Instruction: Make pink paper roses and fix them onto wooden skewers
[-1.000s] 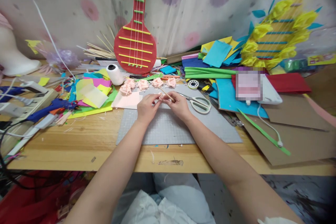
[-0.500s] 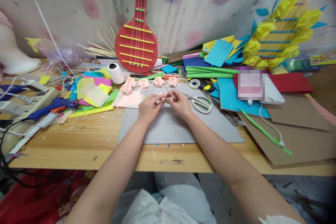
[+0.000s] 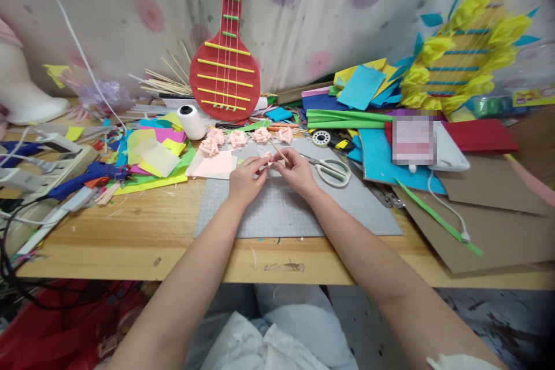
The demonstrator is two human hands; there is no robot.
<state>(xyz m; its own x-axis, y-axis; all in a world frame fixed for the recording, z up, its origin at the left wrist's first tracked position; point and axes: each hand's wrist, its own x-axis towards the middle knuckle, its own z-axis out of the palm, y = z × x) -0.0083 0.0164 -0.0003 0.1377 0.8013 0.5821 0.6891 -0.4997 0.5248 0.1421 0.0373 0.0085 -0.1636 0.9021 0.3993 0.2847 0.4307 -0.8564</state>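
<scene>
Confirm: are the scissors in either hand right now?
No. The scissors lie on the grey mat, just beside the right hand.

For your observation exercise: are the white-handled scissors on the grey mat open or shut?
Shut: the white-handled scissors lie flat, blades together, handle loops side by side.

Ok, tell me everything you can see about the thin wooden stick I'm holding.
The thin wooden stick is pale tan, straight and slender, like a bamboo skewer. It tilts up and away to the left above the grey cutting mat. The right hand pinches its lower end; the left hand presses a small pink paper piece against it.
</scene>
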